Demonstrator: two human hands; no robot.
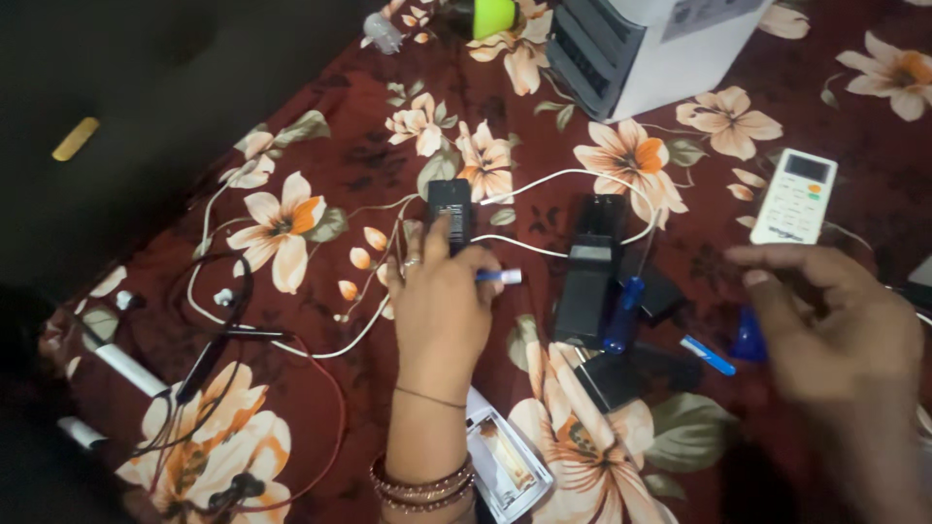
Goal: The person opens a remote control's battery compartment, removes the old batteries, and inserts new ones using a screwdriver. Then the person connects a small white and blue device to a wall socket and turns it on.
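Observation:
My left hand (442, 306) rests in the middle of the dark red floral cloth (320, 146). It pinches a small blue-and-white stick (501, 277), and its fingertips touch a black adapter (449, 209) with a white cable (544, 180). My right hand (840, 325) is blurred at the right, fingers bent, hovering over a small blue object (748, 340); whether it grips it is unclear. Between the hands lie a black charger cradle (590, 277), a blue-handled tool (621, 315) and a blue-and-white pen (707, 354).
A white remote (796, 194) lies at the right, and a white box-shaped appliance (660, 53) stands at the back with a green object (492, 16) beside it. Black neckband earphones (214, 349) and a red wire (335, 408) lie left. An opened white device (507, 464) sits under my wrist.

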